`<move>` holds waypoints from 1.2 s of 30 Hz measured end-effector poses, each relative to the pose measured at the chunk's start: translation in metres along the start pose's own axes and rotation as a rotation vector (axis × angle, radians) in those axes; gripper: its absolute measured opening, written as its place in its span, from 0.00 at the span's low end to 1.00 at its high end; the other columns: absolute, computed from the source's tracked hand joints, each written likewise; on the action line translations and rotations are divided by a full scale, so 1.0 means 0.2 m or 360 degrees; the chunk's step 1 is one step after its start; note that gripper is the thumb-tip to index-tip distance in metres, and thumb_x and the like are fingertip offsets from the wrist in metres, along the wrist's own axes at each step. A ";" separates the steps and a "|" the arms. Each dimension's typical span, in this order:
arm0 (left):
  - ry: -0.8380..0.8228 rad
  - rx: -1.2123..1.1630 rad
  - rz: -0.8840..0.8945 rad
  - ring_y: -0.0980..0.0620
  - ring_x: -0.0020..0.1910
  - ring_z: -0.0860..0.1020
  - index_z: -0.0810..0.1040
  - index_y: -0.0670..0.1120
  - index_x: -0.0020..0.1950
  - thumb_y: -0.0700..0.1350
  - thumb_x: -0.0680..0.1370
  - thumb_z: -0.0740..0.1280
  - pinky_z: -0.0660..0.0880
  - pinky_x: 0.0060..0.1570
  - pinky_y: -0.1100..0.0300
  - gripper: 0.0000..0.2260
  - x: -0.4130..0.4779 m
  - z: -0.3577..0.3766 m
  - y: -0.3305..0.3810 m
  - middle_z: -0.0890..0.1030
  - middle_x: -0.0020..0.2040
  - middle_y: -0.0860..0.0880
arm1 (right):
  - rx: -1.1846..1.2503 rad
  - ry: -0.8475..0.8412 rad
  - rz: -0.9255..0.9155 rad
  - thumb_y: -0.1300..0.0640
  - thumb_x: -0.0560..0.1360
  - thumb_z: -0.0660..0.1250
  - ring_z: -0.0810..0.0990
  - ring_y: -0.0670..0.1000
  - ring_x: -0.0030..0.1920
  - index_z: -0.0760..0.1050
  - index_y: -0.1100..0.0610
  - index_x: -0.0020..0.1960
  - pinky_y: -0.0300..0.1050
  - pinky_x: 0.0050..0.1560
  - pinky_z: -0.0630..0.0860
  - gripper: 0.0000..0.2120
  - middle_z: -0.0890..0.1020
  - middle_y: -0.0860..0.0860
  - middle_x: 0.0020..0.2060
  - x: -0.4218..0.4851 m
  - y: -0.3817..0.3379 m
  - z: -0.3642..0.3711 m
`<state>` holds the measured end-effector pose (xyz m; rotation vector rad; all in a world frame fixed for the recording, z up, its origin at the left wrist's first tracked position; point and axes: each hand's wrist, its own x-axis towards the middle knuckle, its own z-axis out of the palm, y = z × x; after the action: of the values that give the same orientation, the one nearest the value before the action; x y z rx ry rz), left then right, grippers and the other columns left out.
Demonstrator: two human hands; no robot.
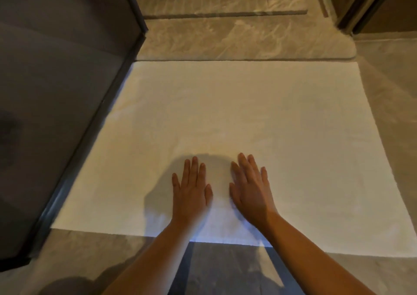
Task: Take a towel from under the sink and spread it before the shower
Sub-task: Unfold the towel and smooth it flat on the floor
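A large white towel [237, 114] lies spread flat on the marbled floor, its far edge against a low raised step [237, 44]. Its left edge runs along a dark-framed glass panel [56, 91]. My left hand [191, 188] rests palm down on the towel near its front edge, fingers apart. My right hand [250, 188] lies flat beside it, a short gap between the two. Neither hand holds anything.
The dark metal frame [94, 123] of the glass panel runs diagonally at the left. A dark door frame [361, 8] stands at the back right. Grey floor [394, 80] shows to the right of the towel, and a darker tile strip [225, 270] lies between my forearms.
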<state>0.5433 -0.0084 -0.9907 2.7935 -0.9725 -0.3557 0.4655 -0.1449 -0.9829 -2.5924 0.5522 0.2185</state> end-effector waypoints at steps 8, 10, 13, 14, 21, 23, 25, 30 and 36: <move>-0.0021 0.0077 0.0037 0.46 0.75 0.46 0.50 0.48 0.75 0.51 0.80 0.51 0.48 0.69 0.39 0.25 0.23 0.00 -0.13 0.48 0.77 0.45 | -0.0122 0.0034 -0.0233 0.53 0.79 0.54 0.47 0.61 0.75 0.58 0.56 0.73 0.63 0.72 0.48 0.23 0.54 0.58 0.75 0.14 -0.16 0.06; 0.0031 0.0081 0.0031 0.47 0.75 0.48 0.51 0.50 0.75 0.51 0.79 0.51 0.50 0.68 0.38 0.24 0.24 -0.01 -0.20 0.50 0.77 0.47 | -0.0095 0.0093 -0.0277 0.54 0.78 0.58 0.47 0.62 0.74 0.60 0.56 0.72 0.63 0.71 0.48 0.23 0.57 0.59 0.74 0.13 -0.14 0.09; 0.0080 0.0051 -0.0140 0.47 0.75 0.50 0.53 0.50 0.74 0.51 0.79 0.51 0.52 0.68 0.38 0.24 0.24 -0.05 -0.37 0.52 0.77 0.47 | -0.0160 0.0061 -0.0273 0.50 0.79 0.53 0.36 0.56 0.72 0.54 0.53 0.74 0.55 0.71 0.38 0.24 0.52 0.55 0.76 0.13 -0.12 0.12; 0.0089 0.0044 -0.0190 0.47 0.75 0.50 0.53 0.49 0.74 0.51 0.79 0.51 0.53 0.68 0.38 0.24 0.24 -0.06 -0.43 0.53 0.77 0.46 | -0.0177 0.0053 -0.0267 0.49 0.79 0.51 0.34 0.54 0.71 0.52 0.52 0.74 0.54 0.70 0.37 0.24 0.50 0.54 0.76 0.13 -0.11 0.12; 0.0165 -0.0007 -0.0548 0.45 0.75 0.50 0.56 0.46 0.74 0.51 0.79 0.49 0.51 0.68 0.36 0.23 -0.05 -0.11 -0.81 0.53 0.76 0.44 | -0.0218 0.0053 -0.0248 0.50 0.79 0.51 0.32 0.53 0.71 0.51 0.52 0.74 0.52 0.70 0.36 0.25 0.49 0.54 0.76 0.13 -0.10 0.14; 0.0166 0.0032 -0.0627 0.41 0.74 0.52 0.56 0.43 0.73 0.50 0.79 0.51 0.54 0.68 0.35 0.24 -0.17 -0.09 -0.77 0.55 0.75 0.39 | -0.0193 0.0067 -0.0261 0.51 0.79 0.53 0.35 0.53 0.71 0.53 0.53 0.74 0.52 0.70 0.38 0.24 0.50 0.55 0.76 0.13 -0.11 0.13; 0.0134 0.0072 -0.0557 0.37 0.72 0.56 0.59 0.40 0.72 0.52 0.77 0.50 0.57 0.66 0.35 0.27 -0.26 -0.07 -0.64 0.59 0.73 0.36 | -0.0182 0.0068 -0.0271 0.51 0.79 0.53 0.36 0.53 0.72 0.54 0.54 0.74 0.54 0.70 0.39 0.24 0.52 0.55 0.76 0.13 -0.12 0.13; 0.0009 0.0099 -0.0078 0.40 0.71 0.61 0.60 0.46 0.73 0.53 0.76 0.51 0.62 0.62 0.34 0.26 -0.27 -0.01 -0.31 0.62 0.73 0.43 | -0.0238 -0.0010 -0.0230 0.48 0.80 0.48 0.32 0.50 0.71 0.49 0.52 0.74 0.53 0.72 0.37 0.25 0.44 0.52 0.76 0.13 -0.12 0.13; -0.0017 0.0054 -0.0148 0.39 0.70 0.63 0.64 0.45 0.71 0.52 0.76 0.52 0.63 0.62 0.34 0.24 -0.25 -0.04 -0.34 0.65 0.72 0.41 | -0.0214 -0.0069 -0.0187 0.50 0.80 0.51 0.40 0.57 0.75 0.52 0.55 0.74 0.60 0.73 0.44 0.24 0.49 0.57 0.76 0.13 -0.17 0.09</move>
<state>0.5480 0.0752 -0.9893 2.8769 -0.8608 -0.3698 0.5033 -0.1171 -0.9910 -2.7329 0.3801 0.2802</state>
